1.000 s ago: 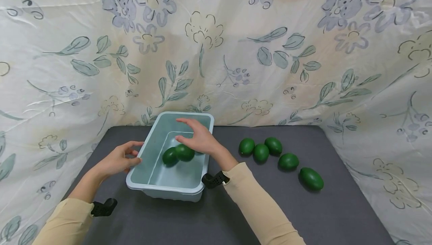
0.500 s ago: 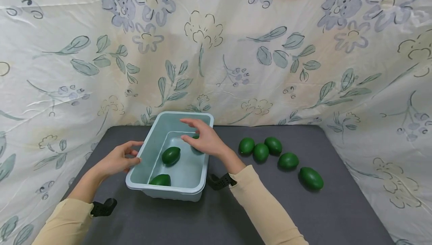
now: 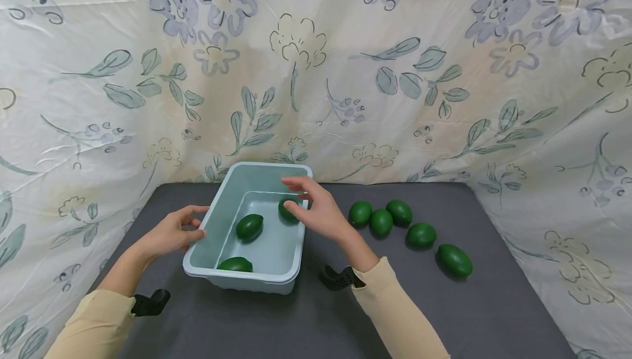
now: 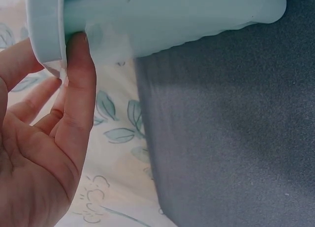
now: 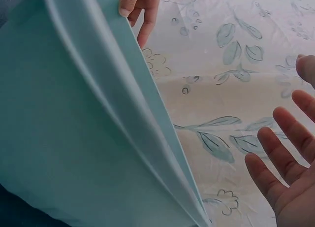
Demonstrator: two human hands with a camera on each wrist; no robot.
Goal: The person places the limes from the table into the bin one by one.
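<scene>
A pale blue-green plastic bin (image 3: 291,279) sits on the left of the table. My left hand (image 3: 170,233) holds its left rim; in the left wrist view, fingers (image 4: 81,84) lie on both sides of that rim. Three dark green limes rest inside: a middle lime (image 3: 249,228), a front lime (image 3: 236,264) partly hidden by the near wall, and a back-right lime (image 3: 286,211) partly behind my right hand (image 3: 318,208). That hand is over the right rim, fingers spread and holding nothing, as the right wrist view also shows.
Several more limes lie on the dark grey table (image 3: 375,304) right of the bin, among them a lime (image 3: 360,214) at the left of the group and a lime (image 3: 454,261) nearest the front. A floral cloth (image 3: 336,73) hangs behind and at the sides.
My right hand has drawn back to the right, from above the bin's middle to its right rim. A lime has come to rest at the bin's front. The left hand has stayed.
</scene>
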